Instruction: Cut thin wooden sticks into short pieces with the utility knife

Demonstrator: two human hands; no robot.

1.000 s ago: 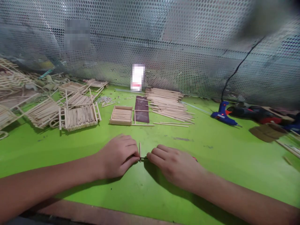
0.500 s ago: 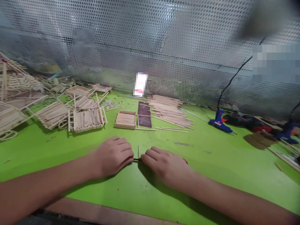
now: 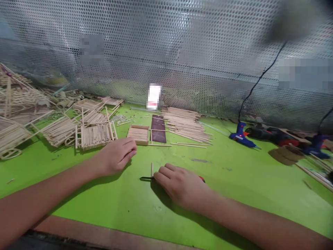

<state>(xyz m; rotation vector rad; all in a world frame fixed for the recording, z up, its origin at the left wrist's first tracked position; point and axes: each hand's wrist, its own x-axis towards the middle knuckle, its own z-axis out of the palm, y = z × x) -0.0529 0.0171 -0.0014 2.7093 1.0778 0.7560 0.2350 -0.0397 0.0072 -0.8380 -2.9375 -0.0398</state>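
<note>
My right hand [image 3: 179, 182] rests on the green table, its fingers wrapped round a cutter knife. The knife's dark blade [image 3: 145, 178] points left, and a bit of its red handle [image 3: 202, 179] shows behind the hand. A short thin stick [image 3: 152, 169] stands out beyond the blade, close to my right fingertips. Farther left, my left hand [image 3: 118, 155] is closed, with a small piece of stick partly visible between its fingers. Just beyond it lies a small stick tray [image 3: 138, 134], beside a dark flat plate [image 3: 158, 129].
A pile of thin sticks [image 3: 186, 125] lies past the dark plate. Stick-built frames [image 3: 95, 135] crowd the left. On the right are a blue glue gun [image 3: 243, 136] with a cord and a brown tape roll [image 3: 284, 155]. A perforated metal screen [image 3: 166, 52] borders the back.
My left hand has moved left and away from the blade, towards the small stick tray, uncovering the blade's tip. My right hand has stayed nearly in place on the knife.
</note>
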